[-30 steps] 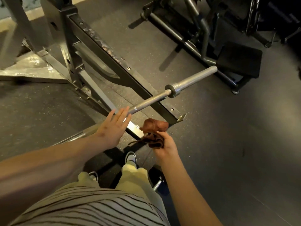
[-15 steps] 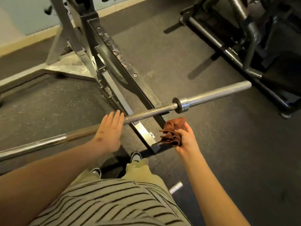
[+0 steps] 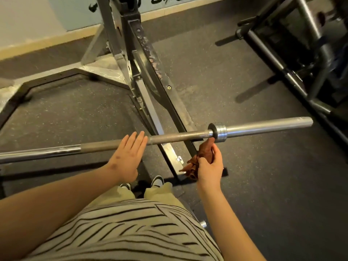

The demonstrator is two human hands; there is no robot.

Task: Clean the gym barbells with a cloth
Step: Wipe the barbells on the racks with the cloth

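Scuffed grey steel rack frame (image 3: 148, 59) slopes down behind the bar, with a dark tubular machine (image 3: 293, 59) far right on the speckled rubber floor (image 3: 263, 166). The long silver steel barbell (image 3: 178, 137) crosses over the rack's foot, running left to right with its sleeve end pointing right. The shaft is dull and the sleeve shinier. Left hand (image 3: 125, 159) lies flat, fingers straight on the shaft. Right hand (image 3: 210, 166) grips a crumpled rust-brown cloth (image 3: 204, 153) just under the collar.
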